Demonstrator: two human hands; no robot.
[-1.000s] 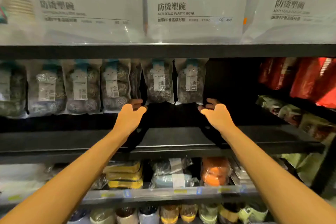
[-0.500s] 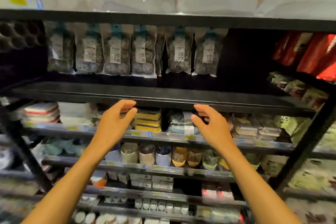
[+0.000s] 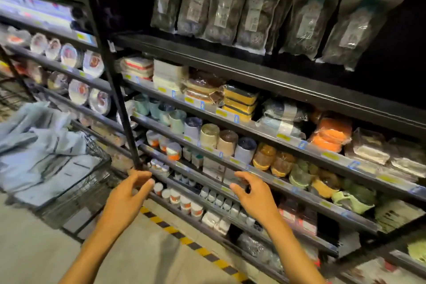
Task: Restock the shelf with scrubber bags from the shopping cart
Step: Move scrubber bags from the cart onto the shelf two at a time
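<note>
Starting left of the black upright post (image 3: 110, 76): a wire shopping cart (image 3: 76, 182) low on the floor (image 3: 34, 249), heaped with pale crumpled plastic, contents too blurred to tell. Just below the post's foot, left hand (image 3: 125, 193) in mid-air, fingers (image 3: 147, 183) loosely curled and apart, holding nothing.

Right of the post and high up, scrubber bags (image 3: 253, 7) hanging in a row of about seven, edges touching or overlapping. Long axis running top to bottom on each, teal header uppermost, lower end aimed at the dark shelf board (image 3: 253, 76) beneath; the whole row leaning in this tilted view. Clear plastic, white label down the middle, dark round scrubbers stacked inside.

Further right and low, right hand (image 3: 252, 193) in front of the lower shelves, fingers spread and bent, gripping nothing.

Open room: bare front edge of the shelf board under the bags, dark gap beyond the rightmost bag, and floor with a yellow-black stripe (image 3: 184, 240) below the post, between cart and shelves.
</note>
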